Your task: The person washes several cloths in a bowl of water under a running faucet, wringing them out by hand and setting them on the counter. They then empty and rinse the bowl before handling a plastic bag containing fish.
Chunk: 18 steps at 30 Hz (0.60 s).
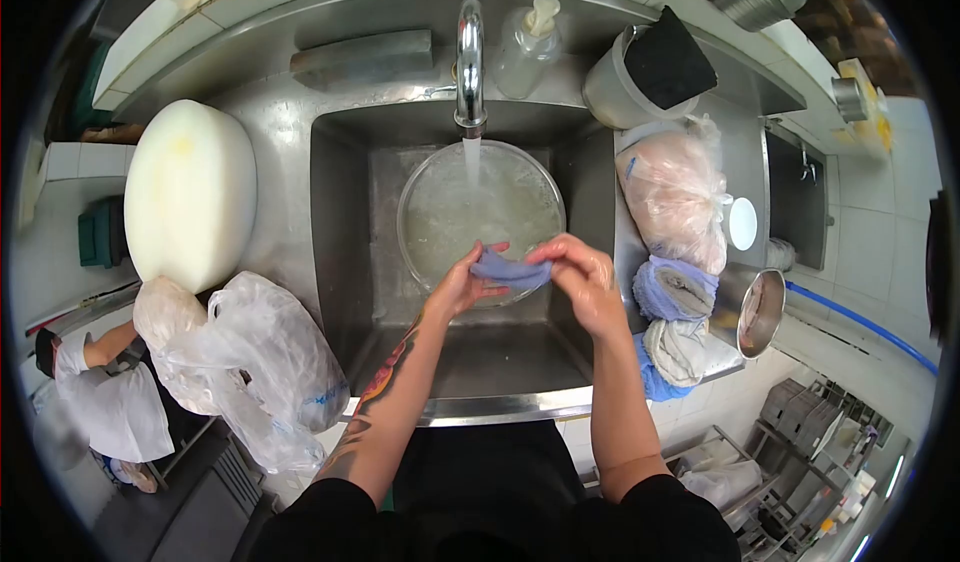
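Observation:
A small blue-grey cloth [510, 272] is stretched between both my hands over the steel sink [340, 222]. My left hand [462, 284] grips its left end and my right hand [578, 272] grips its right end. Just behind them a round bowl [440, 212] full of water stands in the sink under the tap [470, 62], which is running into it.
A white round cutting board [190, 192] and clear plastic bags [250, 362] lie left of the sink. On the right are a bagged item [675, 197], folded cloths [675, 322], a steel cup [758, 312], a soap bottle [528, 47]. Another person [105, 402] crouches lower left.

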### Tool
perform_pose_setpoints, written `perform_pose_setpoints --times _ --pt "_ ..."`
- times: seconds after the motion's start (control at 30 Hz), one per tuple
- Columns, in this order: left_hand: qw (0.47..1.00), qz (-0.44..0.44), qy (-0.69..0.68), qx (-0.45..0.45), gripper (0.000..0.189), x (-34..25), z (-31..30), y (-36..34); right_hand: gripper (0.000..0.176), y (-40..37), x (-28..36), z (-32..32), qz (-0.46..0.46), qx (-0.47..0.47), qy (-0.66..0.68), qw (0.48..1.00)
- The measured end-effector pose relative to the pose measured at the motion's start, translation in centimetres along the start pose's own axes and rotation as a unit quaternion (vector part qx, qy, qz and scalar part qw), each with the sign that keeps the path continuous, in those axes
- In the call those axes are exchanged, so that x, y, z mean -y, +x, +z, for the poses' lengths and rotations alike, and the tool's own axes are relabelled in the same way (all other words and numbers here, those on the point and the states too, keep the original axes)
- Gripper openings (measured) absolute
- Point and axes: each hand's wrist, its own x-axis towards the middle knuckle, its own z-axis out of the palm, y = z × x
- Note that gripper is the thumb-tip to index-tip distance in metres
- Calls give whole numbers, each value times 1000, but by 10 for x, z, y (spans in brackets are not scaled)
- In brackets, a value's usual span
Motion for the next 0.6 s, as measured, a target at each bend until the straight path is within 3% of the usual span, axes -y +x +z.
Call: perform_pose_setpoints --times 0.07,0.1,0.13,0.17,0.2,0.23,0.27,0.3,0.33,0.37,0.4,0.43,0.47,0.5,0.53,0.57,0.6 --pt "998 44 40 -12 40 6 -35 10 29 17 -49 1 73 -109 179 975" --pt "998 46 41 -15 40 3 -37 7 28 30 -79 2 97 -140 190 967" --pt "971 106 139 -160 37 -2 -38 5 27 44 -112 4 122 -171 201 957" --pt "912 162 232 -298 35 -6 -40 5 27 59 -155 5 122 -171 203 956" --pt "911 161 233 -299 35 -6 -55 7 26 72 -201 6 117 -249 126 953" --pt "808 226 402 -366 37 -6 -80 11 24 78 -233 8 110 -322 47 939" --pt "666 278 553 -416 39 -4 -96 14 24 77 -250 13 113 -321 47 939" --pt "667 274 552 -418 39 -1 -98 14 24 75 -264 21 34 -328 -150 932" --pt "588 329 637 -375 40 1 -96 13 23 71 -274 28 -48 -319 -341 883" --pt "499 379 709 -324 41 3 -94 13 23 67 -284 35 -46 -317 -343 883" --pt "501 377 708 -323 41 8 -87 10 26 62 -292 43 -51 -241 -354 902" --pt "437 332 782 -297 44 15 -79 5 28 56 -297 50 -57 -164 -363 916" --pt "367 283 845 -267 46 19 -74 2 28 48 -301 55 -56 -162 -363 916" --pt "368 282 845 -267 46 23 -79 4 27 40 -304 60 -30 -103 -446 888" --pt "378 133 881 -251 53 26 -84 7 26 34 -307 64 -3 -42 -524 851" --pt "377 -18 897 -229 59 28 -87 9 26 32 -308 66 -3 -41 -524 851" --pt "376 -16 898 -229 59 30 -83 9 24 33 -303 67 101 40 -535 838"
